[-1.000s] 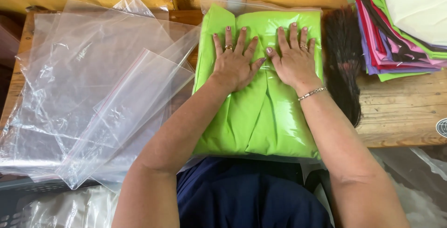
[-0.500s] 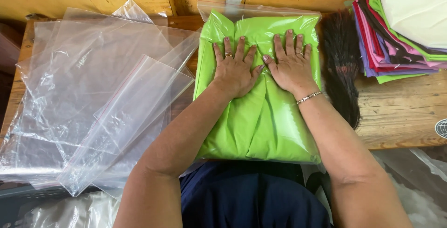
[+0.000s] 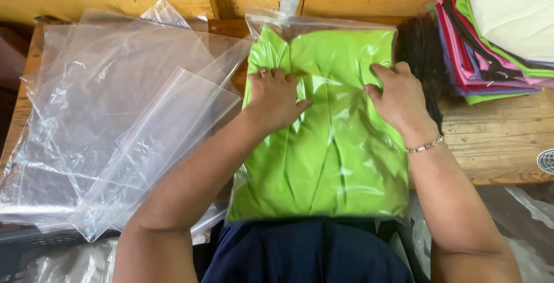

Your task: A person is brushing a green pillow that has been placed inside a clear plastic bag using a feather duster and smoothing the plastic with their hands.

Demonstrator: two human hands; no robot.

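A lime-green folded garment (image 3: 323,144) sealed inside a clear plastic bag lies flat on the wooden counter (image 3: 496,144), its near edge hanging toward the person's lap. The left hand (image 3: 276,95) rests on the garment's upper left part, fingers curled down against the plastic, its grip loose and closed on nothing that shows. The right hand (image 3: 398,95) presses the garment's upper right part, fingers bent at the bag's surface; whether it pinches the plastic cannot be told. Left of the garment lies a heap of empty clear bags (image 3: 121,121). Right of the garment, beyond a dark brush (image 3: 421,52), sits a stack of folded coloured cloths (image 3: 496,46).
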